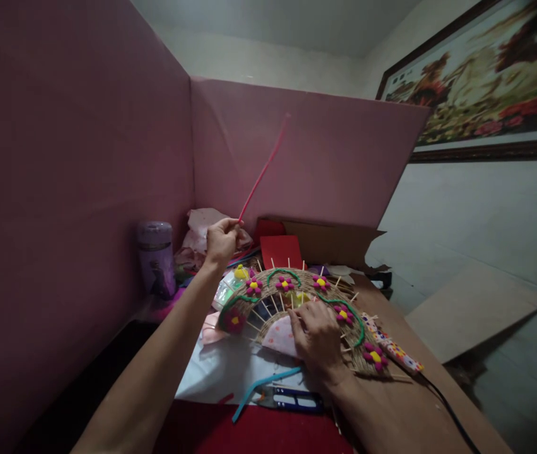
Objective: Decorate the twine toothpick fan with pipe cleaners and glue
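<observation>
My left hand (221,241) is raised at the back of the table, pinched shut on the lower end of a long pink pipe cleaner (263,171) that slants up to the right. My right hand (316,337) rests on a woven jute fan-shaped piece (268,296) with wooden sticks, pink-and-yellow flowers (284,284) and green trim (350,310). Its fingers are curled against the weave near the piece's middle. What they hold, if anything, is hidden.
A blue pipe cleaner (261,388) and small dark snips (292,399) lie at the front. A purple bottle (155,257) stands at the left. Pink partition boards (306,151) wall the back and left. A spotted glue gun (394,349) with black cord lies right.
</observation>
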{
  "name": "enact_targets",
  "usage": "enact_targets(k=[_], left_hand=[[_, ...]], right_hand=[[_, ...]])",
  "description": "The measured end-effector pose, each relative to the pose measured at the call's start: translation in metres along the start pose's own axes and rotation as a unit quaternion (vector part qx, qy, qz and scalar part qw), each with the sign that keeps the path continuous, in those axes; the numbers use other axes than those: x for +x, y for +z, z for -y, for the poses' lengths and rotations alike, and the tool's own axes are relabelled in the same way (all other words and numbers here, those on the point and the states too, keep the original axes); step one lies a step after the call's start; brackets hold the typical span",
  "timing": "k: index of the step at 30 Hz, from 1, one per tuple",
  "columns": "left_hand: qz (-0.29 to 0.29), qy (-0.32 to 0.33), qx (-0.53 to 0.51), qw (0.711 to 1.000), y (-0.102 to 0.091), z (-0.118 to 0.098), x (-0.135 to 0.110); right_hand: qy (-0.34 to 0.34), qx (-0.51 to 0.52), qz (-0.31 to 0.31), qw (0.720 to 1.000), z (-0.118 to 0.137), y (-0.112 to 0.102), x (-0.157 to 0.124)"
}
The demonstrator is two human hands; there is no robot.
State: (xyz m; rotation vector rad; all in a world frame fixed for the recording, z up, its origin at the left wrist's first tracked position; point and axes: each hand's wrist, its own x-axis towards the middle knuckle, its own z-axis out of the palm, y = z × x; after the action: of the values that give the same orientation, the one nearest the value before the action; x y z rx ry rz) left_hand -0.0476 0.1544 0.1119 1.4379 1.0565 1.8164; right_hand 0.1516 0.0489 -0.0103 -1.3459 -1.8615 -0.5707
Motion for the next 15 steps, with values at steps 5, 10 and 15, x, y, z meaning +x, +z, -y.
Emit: enact_targets(k=[5,10,15], left_hand=[[0.087,-0.065,-0.164,0.980,-0.001,-0.018,-0.019],[0.185,-0.133,-0.225,0.948,0.010,-0.022,-0.044],[0.302,-0.190,-0.252,0.900,0.034,0.001,-0.087]], right_hand=[[0.007,0.036,-0.014,0.999,0.000,-0.001,0.000],[0.013,0.210,-0.027,0.977,0.002,-0.003,-0.001],[0.060,0.348,-0.041,0.935,0.003,-0.009,0.000]])
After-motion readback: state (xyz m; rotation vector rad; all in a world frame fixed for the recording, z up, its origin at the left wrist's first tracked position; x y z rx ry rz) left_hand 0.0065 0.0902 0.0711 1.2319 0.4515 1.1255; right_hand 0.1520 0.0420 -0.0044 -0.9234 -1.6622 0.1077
